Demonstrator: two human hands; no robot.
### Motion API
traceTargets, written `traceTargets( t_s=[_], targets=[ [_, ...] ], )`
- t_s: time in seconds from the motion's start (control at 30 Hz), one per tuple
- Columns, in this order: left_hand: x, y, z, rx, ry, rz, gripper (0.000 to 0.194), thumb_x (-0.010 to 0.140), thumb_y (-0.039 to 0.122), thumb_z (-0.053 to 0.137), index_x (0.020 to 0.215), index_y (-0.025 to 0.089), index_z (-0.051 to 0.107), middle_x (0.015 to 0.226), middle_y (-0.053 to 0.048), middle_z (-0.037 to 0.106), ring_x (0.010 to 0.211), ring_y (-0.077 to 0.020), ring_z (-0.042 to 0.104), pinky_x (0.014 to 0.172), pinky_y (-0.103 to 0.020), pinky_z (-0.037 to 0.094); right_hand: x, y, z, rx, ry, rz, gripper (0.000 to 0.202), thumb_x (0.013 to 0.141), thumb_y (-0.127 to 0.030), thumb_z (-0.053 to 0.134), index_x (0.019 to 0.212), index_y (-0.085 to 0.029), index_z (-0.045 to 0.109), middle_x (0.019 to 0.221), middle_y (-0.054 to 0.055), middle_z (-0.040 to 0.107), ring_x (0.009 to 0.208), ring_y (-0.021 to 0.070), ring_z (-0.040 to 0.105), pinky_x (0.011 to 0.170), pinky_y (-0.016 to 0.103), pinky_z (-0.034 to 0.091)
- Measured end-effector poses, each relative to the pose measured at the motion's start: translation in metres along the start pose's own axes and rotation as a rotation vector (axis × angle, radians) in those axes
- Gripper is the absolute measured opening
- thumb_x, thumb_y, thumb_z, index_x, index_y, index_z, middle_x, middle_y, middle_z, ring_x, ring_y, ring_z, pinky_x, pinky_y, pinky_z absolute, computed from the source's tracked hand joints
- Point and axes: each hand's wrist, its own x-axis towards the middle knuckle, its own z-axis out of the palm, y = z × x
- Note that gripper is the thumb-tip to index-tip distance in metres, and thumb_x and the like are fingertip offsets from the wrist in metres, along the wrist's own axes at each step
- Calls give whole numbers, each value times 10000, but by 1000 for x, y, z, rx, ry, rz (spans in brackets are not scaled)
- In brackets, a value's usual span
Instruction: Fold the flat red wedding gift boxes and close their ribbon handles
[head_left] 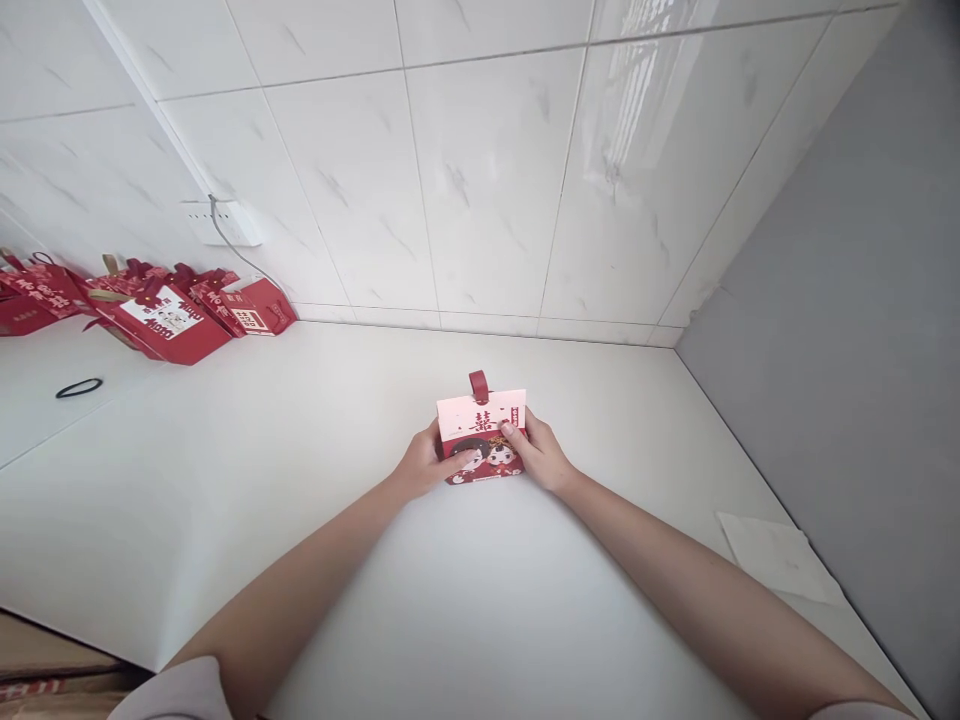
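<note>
A red and pale pink box [480, 418] with two cartoon figures on its front stands upright over the white table. A dark red ribbon loop [478, 386] sticks up from its top. My left hand [427, 463] grips the box's left side, its thumb across the lower front. On the right side my right hand [541, 450] holds the same box, with the thumb on the front near the upper right. The fingers behind the box are hidden.
Several red gift boxes [184, 335] lie along the wall at the left. A black loop [79, 387] rests on the table [337, 400] before them. A socket [221, 222] with a cable is on the tiled wall. A white sheet [780, 557] lies at the right edge.
</note>
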Motion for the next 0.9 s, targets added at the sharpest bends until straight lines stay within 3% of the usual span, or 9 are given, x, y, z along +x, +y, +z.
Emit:
traceTargets(
  t_s=[0.23,0.33,0.4,0.47,0.53,0.63,0.7,0.83,0.9],
  targets=[
    [5,-8,-4,13,57,7,512,759,426,737,1193,211,571,1206,-92,668,1103,-283,647,932,-445,551,4,-1,-7,18,-99,-28,446,930,-522,485,1272,-236,508,1259,57,645,1065,238,640,909,372,513],
    [9,-10,-5,-42,261,95,505,813,418,684,1232,249,459,1348,-93,554,1141,-243,622,903,-398,555,7,2,-5,141,-192,-40,658,889,-480,583,1446,-243,324,1422,85,522,1229,246,558,1019,405,475],
    [12,-11,-8,-124,371,126,390,845,424,637,1137,256,439,1386,-82,503,1114,-219,630,853,-374,563,8,7,-3,217,-187,-39,831,868,-455,626,1523,-270,149,1528,96,388,1338,252,465,1092,443,418],
    [14,-12,-11,-125,343,100,266,869,439,592,971,230,463,1318,-68,551,1062,-210,644,840,-371,554,9,13,-2,248,-137,-12,906,873,-454,624,1542,-317,28,1582,88,288,1385,258,411,1124,484,377],
    [15,-12,-14,-40,274,72,262,888,461,551,851,207,497,1249,-69,593,1079,-224,627,889,-386,530,10,17,-4,256,-96,28,903,890,-472,598,1541,-351,-17,1595,72,260,1394,257,402,1135,505,356],
    [14,-10,-15,110,284,117,298,899,472,535,802,195,587,1368,-75,506,1296,-263,482,1031,-392,457,13,18,-9,280,-87,89,817,920,-502,542,1543,-349,36,1580,58,304,1374,242,431,1136,478,361],
    [12,-9,-14,145,274,166,288,917,460,518,883,204,645,1442,-63,429,1394,-268,365,1096,-381,406,15,17,-11,295,-79,108,731,936,-509,507,1533,-335,123,1552,55,360,1342,233,467,1124,451,380],
    [10,-10,-11,76,77,154,379,967,449,429,1252,257,589,1372,-76,477,1337,-253,424,1104,-384,400,16,14,-13,271,-43,70,453,952,-462,466,1360,-282,389,1438,54,494,1253,225,531,1032,410,455],
    [9,-11,-11,65,14,149,395,967,440,435,1299,274,567,1375,-72,462,1341,-256,409,1119,-382,382,14,14,-13,247,-31,69,348,951,-425,451,1260,-266,435,1370,51,541,1173,218,572,968,397,484]
  ],
)
